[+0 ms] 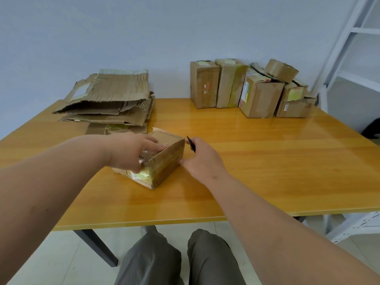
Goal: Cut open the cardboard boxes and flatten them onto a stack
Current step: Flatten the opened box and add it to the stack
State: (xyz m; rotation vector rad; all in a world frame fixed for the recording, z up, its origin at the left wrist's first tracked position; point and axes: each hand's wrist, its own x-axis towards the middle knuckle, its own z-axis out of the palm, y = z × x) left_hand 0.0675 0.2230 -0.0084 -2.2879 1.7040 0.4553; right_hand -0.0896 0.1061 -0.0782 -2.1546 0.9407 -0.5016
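A small taped cardboard box (164,161) sits on the wooden table (267,161) in front of me. My left hand (133,151) lies over the box's top, fingers curled down across its near edge and holding it. My right hand (203,159) is just right of the box and grips a dark knife (191,144), whose tip points up and away near the box's far right corner. A stack of flattened cardboard (109,99) lies at the back left of the table.
Several unopened cardboard boxes (246,89) stand in a group at the back right against the wall. A white metal shelf frame (353,58) rises at the right. My knees (181,260) show below the table's front edge.
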